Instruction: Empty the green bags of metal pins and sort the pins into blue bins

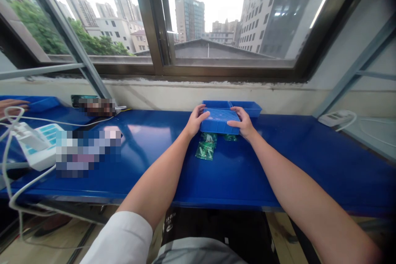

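Observation:
Both my hands grip a small blue plastic bin over the blue table. My left hand is closed on its left end, and my right hand is closed on its right end, thumb pressed on the near side. The bin looks tipped, with its ribbed underside towards me, so its inside is hidden. Under and in front of it lie green-tinted clear bags of small metallic parts. Another green bag is partly covered by the bin. Right behind stand two more blue bins, side by side.
The blue table runs along a wall below a window. At left are a white power strip, loose white cables and a blurred-out patch. A co-worker's hand is near a blue bin. A white adapter lies at the right.

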{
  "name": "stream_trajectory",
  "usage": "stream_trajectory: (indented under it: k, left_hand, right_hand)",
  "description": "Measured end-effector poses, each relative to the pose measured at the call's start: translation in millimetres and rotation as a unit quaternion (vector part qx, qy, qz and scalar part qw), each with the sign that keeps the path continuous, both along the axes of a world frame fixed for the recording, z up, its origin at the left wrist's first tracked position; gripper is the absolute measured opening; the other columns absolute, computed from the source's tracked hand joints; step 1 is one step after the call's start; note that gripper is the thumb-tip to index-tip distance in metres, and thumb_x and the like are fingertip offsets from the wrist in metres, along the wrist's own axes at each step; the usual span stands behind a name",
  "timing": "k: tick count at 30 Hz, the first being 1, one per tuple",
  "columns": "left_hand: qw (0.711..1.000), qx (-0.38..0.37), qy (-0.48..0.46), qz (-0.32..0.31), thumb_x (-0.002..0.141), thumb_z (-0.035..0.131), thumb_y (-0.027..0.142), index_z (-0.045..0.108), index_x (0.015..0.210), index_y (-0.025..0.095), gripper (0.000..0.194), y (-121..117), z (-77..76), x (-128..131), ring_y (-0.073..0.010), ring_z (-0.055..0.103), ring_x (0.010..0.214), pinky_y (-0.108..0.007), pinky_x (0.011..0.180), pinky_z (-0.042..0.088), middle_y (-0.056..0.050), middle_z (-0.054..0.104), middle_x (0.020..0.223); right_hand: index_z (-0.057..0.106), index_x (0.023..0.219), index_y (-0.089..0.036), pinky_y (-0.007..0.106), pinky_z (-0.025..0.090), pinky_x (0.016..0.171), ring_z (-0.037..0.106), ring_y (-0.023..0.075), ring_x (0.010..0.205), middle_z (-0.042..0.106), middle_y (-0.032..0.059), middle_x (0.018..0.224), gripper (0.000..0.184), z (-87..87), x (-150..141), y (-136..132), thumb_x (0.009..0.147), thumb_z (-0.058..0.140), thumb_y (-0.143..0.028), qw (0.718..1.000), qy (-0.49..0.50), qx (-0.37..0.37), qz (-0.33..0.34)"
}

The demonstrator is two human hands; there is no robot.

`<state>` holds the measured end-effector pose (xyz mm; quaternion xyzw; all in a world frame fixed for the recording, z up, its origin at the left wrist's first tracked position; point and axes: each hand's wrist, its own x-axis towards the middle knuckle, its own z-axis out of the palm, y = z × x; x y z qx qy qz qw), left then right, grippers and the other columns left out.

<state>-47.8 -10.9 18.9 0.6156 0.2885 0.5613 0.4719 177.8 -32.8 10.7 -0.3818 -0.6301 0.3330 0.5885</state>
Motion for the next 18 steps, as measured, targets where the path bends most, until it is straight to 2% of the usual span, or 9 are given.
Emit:
stream_trajectory:
  k: [4, 8, 11, 14, 18]
  left_hand:
    - [0.999, 0.021, 0.019, -0.019, 0.055, 0.081, 0.036, 0.049, 0.126, 0.020, 0.080, -5, 1.9, -1, -0.0299, 0.050, 0.118, -0.040, 0.097, 0.041, -0.013, 0.049, 0.133]
    - [1.000, 0.011, 0.008, -0.022, 0.050, 0.084, 0.032, 0.049, 0.126, 0.018, 0.085, -7, 4.2, 1, -0.0306, 0.052, 0.116, -0.043, 0.097, 0.042, -0.014, 0.054, 0.128]
    - [1.000, -0.013, -0.013, -0.008, 0.050, 0.083, 0.035, 0.050, 0.123, 0.016, 0.082, -10, 8.7, 4, -0.0300, 0.055, 0.111, -0.043, 0.094, 0.044, -0.014, 0.057, 0.123]
    - [0.998, -0.025, -0.034, 0.037, 0.055, 0.080, 0.041, 0.054, 0.118, 0.015, 0.073, -14, 14.3, 5, -0.0288, 0.057, 0.108, -0.041, 0.092, 0.045, -0.014, 0.060, 0.118]
    - [0.995, -0.045, -0.049, 0.076, 0.059, 0.076, 0.046, 0.056, 0.115, 0.015, 0.067, -13, 15.7, 1, -0.0260, 0.060, 0.099, -0.037, 0.086, 0.047, -0.011, 0.063, 0.108]
  right_hand:
    - [0.053, 0.107, -0.027, 0.040, 0.046, 0.082, 0.057, 0.0244, 0.092, 0.060, 0.0019, 0.101, 0.065, -2.4, 3, 2, 0.050, 0.080, -0.043, 1.000, 0.024, -0.013, -0.002]
    - [0.054, 0.106, -0.027, 0.039, 0.047, 0.081, 0.057, 0.0242, 0.093, 0.060, 0.0024, 0.103, 0.063, -2.2, 6, 2, 0.051, 0.080, -0.042, 0.999, 0.046, -0.023, 0.003]
    - [0.055, 0.105, -0.027, 0.039, 0.047, 0.081, 0.057, 0.0241, 0.093, 0.060, 0.0034, 0.102, 0.059, -0.5, 5, 1, 0.055, 0.077, -0.046, 0.997, 0.070, -0.030, 0.012]
    - [0.055, 0.105, -0.026, 0.039, 0.048, 0.078, 0.058, 0.0242, 0.090, 0.060, 0.0044, 0.101, 0.057, 2.6, 1, 0, 0.059, 0.072, -0.055, 0.994, 0.100, -0.030, 0.019]
    - [0.053, 0.107, -0.028, 0.040, 0.048, 0.078, 0.059, 0.0248, 0.089, 0.061, 0.0035, 0.096, 0.064, 6.3, -4, -4, 0.052, 0.076, -0.052, 0.995, 0.094, -0.033, 0.025]
